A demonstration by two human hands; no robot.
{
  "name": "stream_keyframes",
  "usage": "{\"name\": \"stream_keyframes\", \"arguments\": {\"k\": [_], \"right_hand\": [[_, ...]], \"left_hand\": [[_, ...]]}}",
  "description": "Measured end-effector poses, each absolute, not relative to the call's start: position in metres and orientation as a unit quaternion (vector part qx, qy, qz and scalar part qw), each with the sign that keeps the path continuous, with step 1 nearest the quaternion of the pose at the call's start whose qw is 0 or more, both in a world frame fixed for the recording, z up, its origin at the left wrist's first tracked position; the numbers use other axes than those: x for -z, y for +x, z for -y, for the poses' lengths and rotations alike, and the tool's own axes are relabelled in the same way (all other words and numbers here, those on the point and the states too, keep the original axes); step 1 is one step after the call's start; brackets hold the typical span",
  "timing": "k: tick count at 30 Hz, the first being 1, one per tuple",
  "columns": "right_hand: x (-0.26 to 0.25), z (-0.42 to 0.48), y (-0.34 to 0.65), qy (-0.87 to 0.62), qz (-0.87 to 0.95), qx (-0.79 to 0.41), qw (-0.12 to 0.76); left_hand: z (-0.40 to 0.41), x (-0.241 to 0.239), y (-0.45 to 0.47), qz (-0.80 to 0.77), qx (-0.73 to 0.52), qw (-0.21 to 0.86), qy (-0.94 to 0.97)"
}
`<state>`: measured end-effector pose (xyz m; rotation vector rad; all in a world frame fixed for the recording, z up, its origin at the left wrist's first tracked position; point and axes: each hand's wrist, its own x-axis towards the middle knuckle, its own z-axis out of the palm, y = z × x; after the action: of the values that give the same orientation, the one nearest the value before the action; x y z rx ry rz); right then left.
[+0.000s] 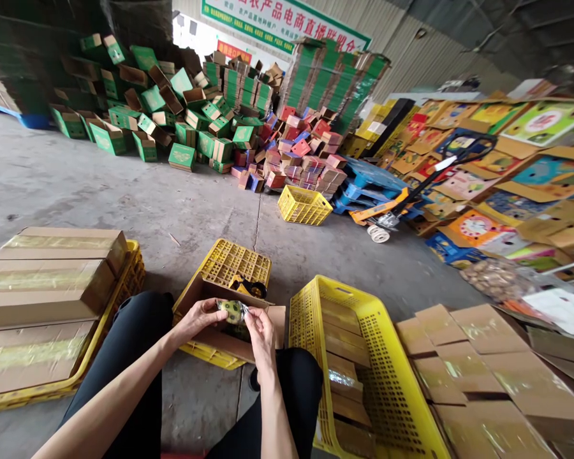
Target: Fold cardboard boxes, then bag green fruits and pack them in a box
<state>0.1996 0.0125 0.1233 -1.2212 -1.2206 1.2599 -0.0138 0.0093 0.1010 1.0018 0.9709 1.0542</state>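
Between both hands is a small clear plastic packet [233,310] with yellow-green, dark-patched contents whose kind I cannot make out. My left hand [199,319] pinches its left side. At the other side, my right hand [261,333] has its fingers closed on the packet's gathered end. Beneath them stands an open cardboard box [276,322], with dark green items partly visible inside and mostly hidden by my hands. The box rests on a yellow plastic crate [236,258]. Just behind the box lies a yellow and black tape dispenser [249,286].
Left, taped cardboard boxes [43,284] fill a yellow crate [136,271]. Right, a yellow basket [387,344] holds several small boxes, beside more stacked cartons [473,357]. Farther off are a yellow crate [306,207], a pallet jack [387,220] and piled green boxes [182,156].
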Motion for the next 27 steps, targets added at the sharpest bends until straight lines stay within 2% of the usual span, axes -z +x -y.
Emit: {"name": "stream_keyframes", "arguments": {"k": [8, 14, 23, 27], "right_hand": [[-0.124, -0.011, 0.201, -0.464, 0.525, -0.542, 0.463], [-0.121, -0.011, 0.2, -0.49, 0.561, -0.472, 0.471], [-0.111, -0.013, 0.198, -0.515, 0.405, -0.567, 0.498], [-0.113, -0.012, 0.196, -0.491, 0.401, -0.592, 0.498]], "left_hand": [[-0.006, -0.109, -0.013, -0.403, -0.462, 0.652, 0.447], [-0.005, -0.106, -0.011, -0.392, -0.448, 0.683, 0.424], [-0.009, -0.091, -0.013, -0.405, -0.457, 0.684, 0.399], [-0.009, -0.09, -0.012, -0.396, -0.465, 0.684, 0.398]]}}
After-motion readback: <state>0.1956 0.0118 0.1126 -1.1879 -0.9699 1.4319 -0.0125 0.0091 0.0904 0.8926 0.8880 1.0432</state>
